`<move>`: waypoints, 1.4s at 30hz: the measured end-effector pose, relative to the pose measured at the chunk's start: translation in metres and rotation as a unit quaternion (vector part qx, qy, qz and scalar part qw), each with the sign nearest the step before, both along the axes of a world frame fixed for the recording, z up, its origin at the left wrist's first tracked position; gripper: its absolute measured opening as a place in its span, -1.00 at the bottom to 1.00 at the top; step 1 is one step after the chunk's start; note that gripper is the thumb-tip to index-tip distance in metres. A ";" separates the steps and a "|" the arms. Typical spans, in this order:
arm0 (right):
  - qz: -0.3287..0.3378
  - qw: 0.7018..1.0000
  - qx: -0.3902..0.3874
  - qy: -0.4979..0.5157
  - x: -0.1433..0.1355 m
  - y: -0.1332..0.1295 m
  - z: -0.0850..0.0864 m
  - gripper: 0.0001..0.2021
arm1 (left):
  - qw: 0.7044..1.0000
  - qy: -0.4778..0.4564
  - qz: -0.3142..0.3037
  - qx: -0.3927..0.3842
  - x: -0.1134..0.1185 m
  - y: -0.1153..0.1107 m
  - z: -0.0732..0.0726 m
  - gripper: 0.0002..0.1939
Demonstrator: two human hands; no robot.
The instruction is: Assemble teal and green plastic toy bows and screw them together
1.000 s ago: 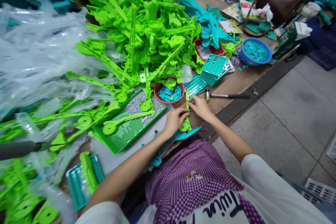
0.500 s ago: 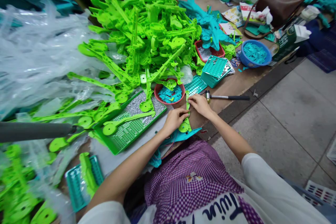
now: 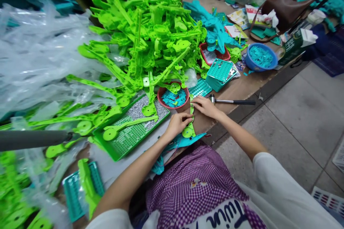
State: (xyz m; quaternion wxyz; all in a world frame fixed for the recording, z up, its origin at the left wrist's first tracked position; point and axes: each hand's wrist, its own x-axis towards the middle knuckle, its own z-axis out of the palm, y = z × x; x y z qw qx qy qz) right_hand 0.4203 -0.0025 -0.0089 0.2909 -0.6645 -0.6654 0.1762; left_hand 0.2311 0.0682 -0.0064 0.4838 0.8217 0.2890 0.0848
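Note:
A long bright green plastic part with a round disc end point(image 3: 189, 131) lies at the table's edge in front of me. My left hand point(image 3: 177, 124) pinches its middle, thumb and fingers together. My right hand point(image 3: 205, 107) has its fingertips closed at the part's upper end; anything small between them is hidden. Under the disc end lies a turquoise plastic piece point(image 3: 197, 139). Just beyond my hands stands a red bowl point(image 3: 159, 97) of small turquoise pieces. A hammer with a black handle point(image 3: 243, 102) rests to the right of my right hand.
Left of my hands is a green perforated tray point(image 3: 114, 155) with small silvery pieces and green parts. A large heap of green parts point(image 3: 150, 25) rises behind it. Stacked turquoise trays point(image 3: 219, 73) and a blue bowl point(image 3: 258, 66) stand to the right. Clear plastic bags point(image 3: 40, 50) cover the left.
The view has shifted slightly. My right fingers have moved a little along the upper end of the green part, while my left hand keeps its hold.

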 end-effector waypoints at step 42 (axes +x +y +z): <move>-0.186 0.978 0.014 0.092 -0.021 -0.019 0.001 -0.87 | 0.999 -0.028 0.007 -0.035 0.001 -0.001 -0.004 -0.84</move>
